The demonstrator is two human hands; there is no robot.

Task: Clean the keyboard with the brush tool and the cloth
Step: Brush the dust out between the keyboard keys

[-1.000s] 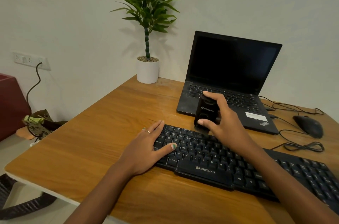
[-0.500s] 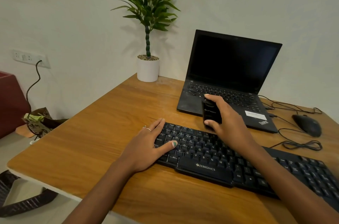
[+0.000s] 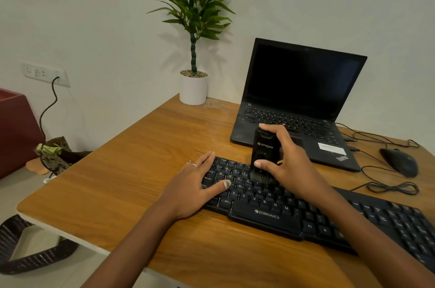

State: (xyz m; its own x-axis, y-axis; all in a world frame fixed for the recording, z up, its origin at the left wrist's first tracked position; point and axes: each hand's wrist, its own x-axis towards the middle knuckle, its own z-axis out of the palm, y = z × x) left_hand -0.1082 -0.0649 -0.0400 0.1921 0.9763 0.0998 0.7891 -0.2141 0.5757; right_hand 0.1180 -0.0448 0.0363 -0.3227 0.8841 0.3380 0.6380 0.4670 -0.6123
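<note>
A black Zebronics keyboard (image 3: 270, 214) lies across the wooden desk (image 3: 131, 170), running off to the lower right. My left hand (image 3: 193, 184) rests flat on the keyboard's left end, fingers spread, thumb on the keys. My right hand (image 3: 287, 170) grips a black brush tool (image 3: 263, 153) upright, thumb on its front and fingers over its top. The tool's bristles touch the upper letter rows just right of my left thumb. No cloth is in view.
An open black laptop (image 3: 301, 99) stands behind the keyboard. A potted plant (image 3: 193, 88) sits at the desk's back corner. A black mouse (image 3: 400, 161) and coiled cables (image 3: 393, 187) lie at the right. The desk's left edge drops to the floor, where a bag strap (image 3: 35, 257) lies.
My right hand has brought the brush tool down and toward me, from the keyboard's top edge onto the letter rows. My left hand has stayed in place.
</note>
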